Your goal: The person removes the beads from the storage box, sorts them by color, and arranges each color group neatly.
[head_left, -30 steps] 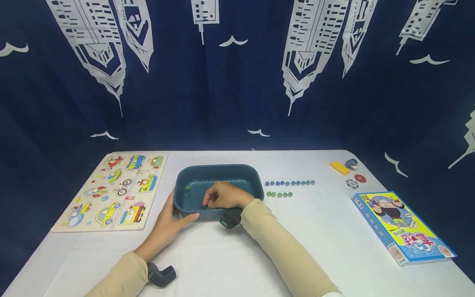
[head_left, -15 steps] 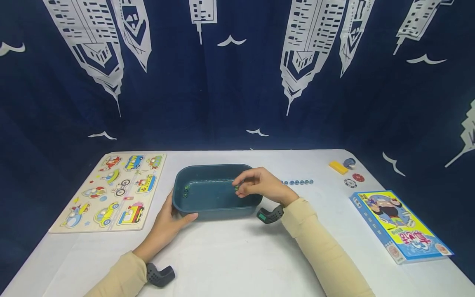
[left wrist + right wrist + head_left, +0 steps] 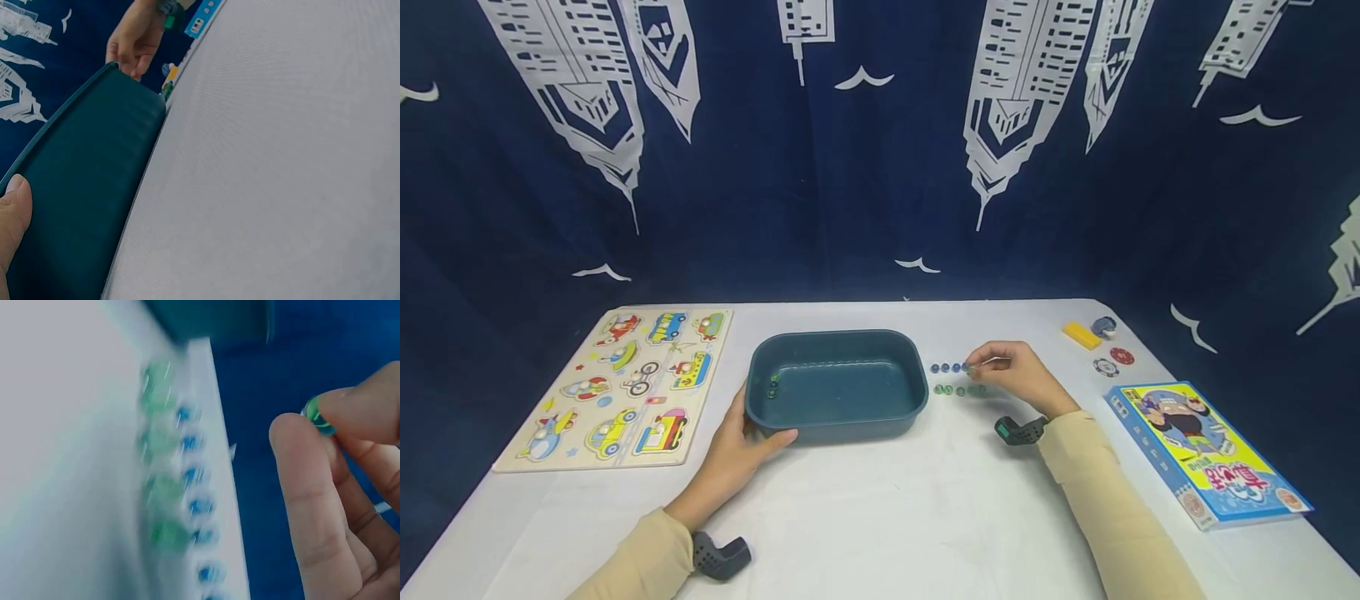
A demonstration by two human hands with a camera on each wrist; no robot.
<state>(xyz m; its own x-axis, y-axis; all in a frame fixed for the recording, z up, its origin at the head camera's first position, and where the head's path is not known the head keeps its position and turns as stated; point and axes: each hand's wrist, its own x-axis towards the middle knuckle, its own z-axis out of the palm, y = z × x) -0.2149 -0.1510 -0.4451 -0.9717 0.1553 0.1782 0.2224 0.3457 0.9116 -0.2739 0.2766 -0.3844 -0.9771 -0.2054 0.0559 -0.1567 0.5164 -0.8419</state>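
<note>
A dark teal plastic bin [image 3: 842, 431] stands mid-table, two green marbles [image 3: 772, 386] near its left end. My left hand [image 3: 733, 450] holds that end, thumb over the front side; the left wrist view shows the thumb [image 3: 15, 209] against the bin wall. My right hand [image 3: 1024, 377] is right of the bin, above two rows of marbles. Between thumb and index finger it pinches a green-striped marble [image 3: 317, 417]. The blue marbles [image 3: 945, 367] form the farther row, partly hidden by the hand. Several green marbles [image 3: 960, 391] make up the nearer row.
A wooden vehicle puzzle board [image 3: 617, 387] lies left of the bin. On the right are a blue and yellow game box [image 3: 1210, 454], a red chip [image 3: 1122, 356], a black-and-white chip [image 3: 1106, 367], a yellow block [image 3: 1081, 336] and a small blue object [image 3: 1104, 327].
My right hand has come up out of the bin with a green marble and moved right, over the marble rows. The left hand has stayed on the bin.
</note>
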